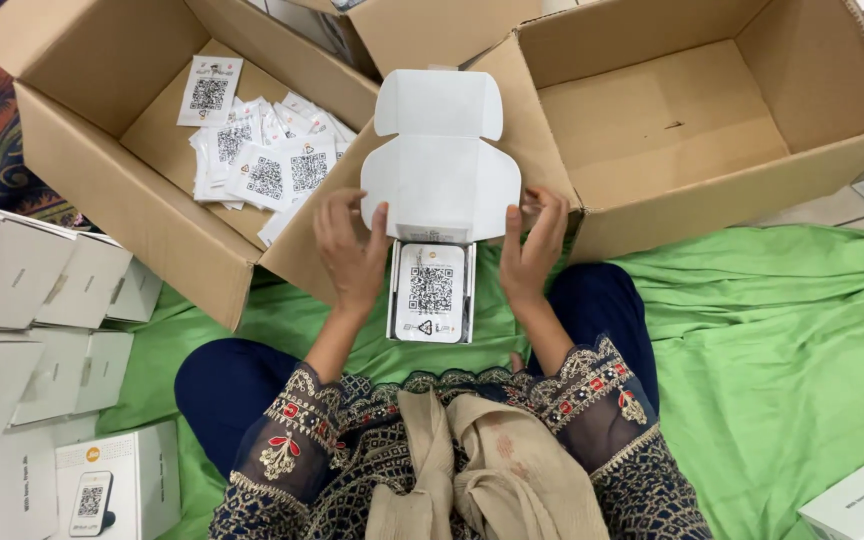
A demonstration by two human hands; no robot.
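Note:
A small white carton (468,300) lies open between my knees on the green cloth, its white lid flap (439,160) standing up and back. Inside the carton lies a white card with a square black code pattern (430,292). My left hand (350,248) grips the left side of the lid flap and carton, thumb on the flap's lower edge. My right hand (534,245) holds the right side in the same way. Both hands touch the carton at once.
A brown cardboard box (102,150) at the upper left holds several loose code cards (267,165). An empty brown box (712,110) stands at the upper right. Stacked white cartons (42,330) line the left edge; another white carton (857,505) shows at the bottom right. Green cloth (782,350) covers the floor.

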